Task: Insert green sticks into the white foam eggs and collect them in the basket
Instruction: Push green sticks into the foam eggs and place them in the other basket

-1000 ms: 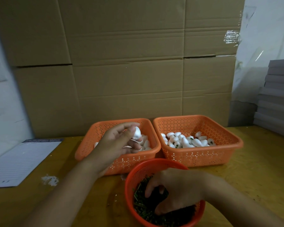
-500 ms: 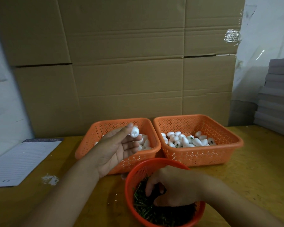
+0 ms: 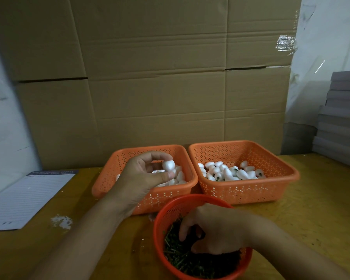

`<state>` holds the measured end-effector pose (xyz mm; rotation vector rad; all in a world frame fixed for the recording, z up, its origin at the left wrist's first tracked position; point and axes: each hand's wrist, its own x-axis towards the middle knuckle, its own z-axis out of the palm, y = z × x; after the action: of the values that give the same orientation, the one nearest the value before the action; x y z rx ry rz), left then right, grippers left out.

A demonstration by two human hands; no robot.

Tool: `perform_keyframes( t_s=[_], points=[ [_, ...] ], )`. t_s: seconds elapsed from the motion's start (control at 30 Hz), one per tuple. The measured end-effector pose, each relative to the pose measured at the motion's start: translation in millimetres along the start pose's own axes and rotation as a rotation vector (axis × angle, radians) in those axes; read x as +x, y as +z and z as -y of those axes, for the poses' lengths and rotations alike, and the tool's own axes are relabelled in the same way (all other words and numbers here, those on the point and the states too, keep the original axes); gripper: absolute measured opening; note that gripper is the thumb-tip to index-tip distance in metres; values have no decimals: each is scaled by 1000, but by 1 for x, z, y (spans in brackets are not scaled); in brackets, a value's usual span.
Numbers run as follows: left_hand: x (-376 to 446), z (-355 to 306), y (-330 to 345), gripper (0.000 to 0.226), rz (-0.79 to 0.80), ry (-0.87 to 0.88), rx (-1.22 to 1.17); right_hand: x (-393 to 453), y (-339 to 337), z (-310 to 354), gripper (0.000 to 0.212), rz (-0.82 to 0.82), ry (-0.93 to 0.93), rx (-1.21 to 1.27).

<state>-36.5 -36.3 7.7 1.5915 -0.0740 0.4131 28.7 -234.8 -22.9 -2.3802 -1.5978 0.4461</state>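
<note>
Counting from your left: one lined notepad lies flat at the table's left edge, with one small patch of white crumbs just beside its near corner. Next come two orange rectangular baskets side by side against the cardboard boxes, then one round red basket in front of them, and a stack of grey boards at the far right.

Your left hand hovers over the left basket, pinching one white foam egg between thumb and fingertips; the other fingers curl loosely. Below it that basket holds a heap of plain eggs, partly hidden by the hand, so you cannot count them. The right basket holds roughly two dozen finished eggs, several showing a green stick end.

Your right hand is down inside the round basket, fingers curled into the pile of green sticks, far too many to count. Whether it pinches a stick, you cannot tell.

Against half a second ago, your left hand has turned: the egg that sat up on your fingertips with the palm showing is now held from the side, with the back of the hand towards you. Your right hand has kept its place in the sticks.
</note>
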Motion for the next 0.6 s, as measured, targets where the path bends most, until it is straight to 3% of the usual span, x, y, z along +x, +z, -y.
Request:
perform_keyframes(
  t_s=[0.2,0.43,0.6],
  points=[
    [2,-1,3,12,20,-41,-199,2,1,-3,28,-47,6,0],
    [6,0,0,37,-10,-204,-377,0,2,-5,29,-42,14,-31],
    [7,0,-1,49,-19,-245,-436,-1,-2,-3,39,-143,20,3]
  ],
)
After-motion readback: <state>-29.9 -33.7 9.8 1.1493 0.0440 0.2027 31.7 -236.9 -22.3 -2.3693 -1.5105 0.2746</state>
